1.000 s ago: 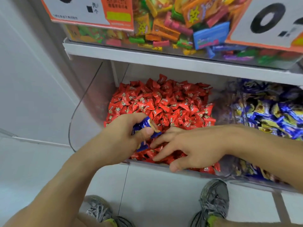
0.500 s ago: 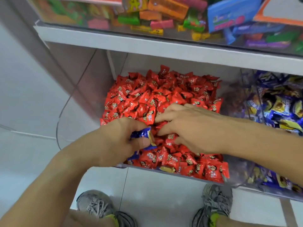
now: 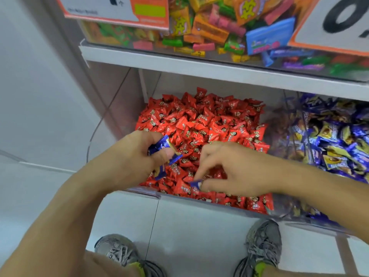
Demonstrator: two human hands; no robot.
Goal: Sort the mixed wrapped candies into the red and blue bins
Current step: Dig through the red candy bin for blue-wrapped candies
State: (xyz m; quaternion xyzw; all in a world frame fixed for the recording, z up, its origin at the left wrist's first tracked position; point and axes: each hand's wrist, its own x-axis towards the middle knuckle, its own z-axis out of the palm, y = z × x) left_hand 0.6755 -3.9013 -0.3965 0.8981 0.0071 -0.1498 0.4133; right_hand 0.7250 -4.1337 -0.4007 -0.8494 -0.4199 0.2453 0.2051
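While left hand (image 3: 137, 156) clutches blue candies (image 3: 159, 145), right hand (image 3: 229, 170) grip pinches blue candy (image 3: 196, 183)

Bright, even indoor light, soft faint shadows under the shelf edge (image 3: 219, 74), mild glare on the clear bin front (image 3: 201, 202), wide-angle bending at the edges, motion blur on both hands, upper candies slightly soft

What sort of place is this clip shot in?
Probably a shop's bulk sweets aisle: clear bins heaped with red candies and blue candies, and large price signs on the shelf above.
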